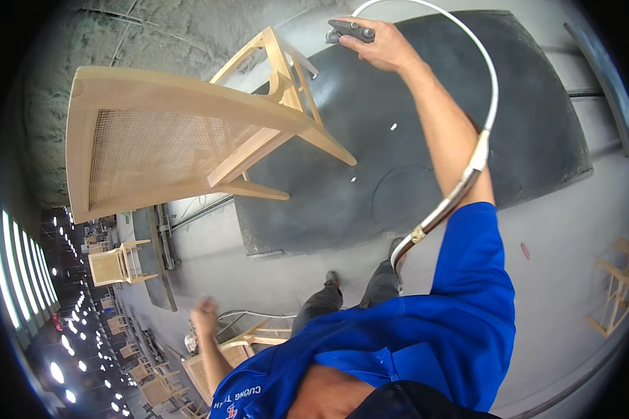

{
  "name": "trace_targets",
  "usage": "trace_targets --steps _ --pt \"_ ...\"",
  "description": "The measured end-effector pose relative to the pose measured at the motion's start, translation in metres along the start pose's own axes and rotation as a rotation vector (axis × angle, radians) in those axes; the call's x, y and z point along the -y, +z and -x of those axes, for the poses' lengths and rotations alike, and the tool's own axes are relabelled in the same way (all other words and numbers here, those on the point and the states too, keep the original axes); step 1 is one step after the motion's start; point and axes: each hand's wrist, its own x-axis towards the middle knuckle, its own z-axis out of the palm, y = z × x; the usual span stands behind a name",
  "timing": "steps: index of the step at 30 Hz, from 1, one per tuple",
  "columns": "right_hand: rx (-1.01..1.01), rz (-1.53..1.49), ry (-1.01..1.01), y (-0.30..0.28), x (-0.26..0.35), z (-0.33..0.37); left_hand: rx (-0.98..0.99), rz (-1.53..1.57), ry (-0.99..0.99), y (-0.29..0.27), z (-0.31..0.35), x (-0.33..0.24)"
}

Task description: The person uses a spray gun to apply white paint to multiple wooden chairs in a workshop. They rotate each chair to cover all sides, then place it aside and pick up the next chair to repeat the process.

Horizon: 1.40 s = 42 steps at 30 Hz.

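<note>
My right hand (388, 47) is closed around a dark grey spray gun (349, 31) at the top, beyond the board's middle. A white hose (494, 77) arcs from there down past my right forearm. Left of the gun stands a pale wooden chair (244, 98) with a woven cane back (157, 143), its legs over a dark flat board (426, 133). The gun is apart from the chair. My left hand (204, 318) is low at the left, away from the chair; its fingers are too blurred to read.
Another wooden chair (115, 265) stands at the left, with a row of more chairs behind it. One chair (217, 363) is close beside my left arm. At the right edge is a wooden frame (618, 293). A thin hose (251, 314) runs near my legs.
</note>
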Motion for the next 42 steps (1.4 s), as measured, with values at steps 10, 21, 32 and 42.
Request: trace_targets --steps 10,21,32,42 --pt "0.099 -0.250 0.217 -0.094 0.041 0.164 0.667 -0.040 0.440 0.186 0.108 0.155" --pt "-0.224 -0.510 1.148 0.043 -0.134 0.292 0.453 0.270 0.090 0.146 -0.012 0.006" --pt "-0.411 -0.713 0.390 -0.007 0.103 0.277 0.744 0.131 0.235 0.231 -0.061 0.061" --pt "-0.712 -0.502 0.184 0.156 0.177 0.344 0.742 0.533 0.296 0.294 -0.152 0.139"
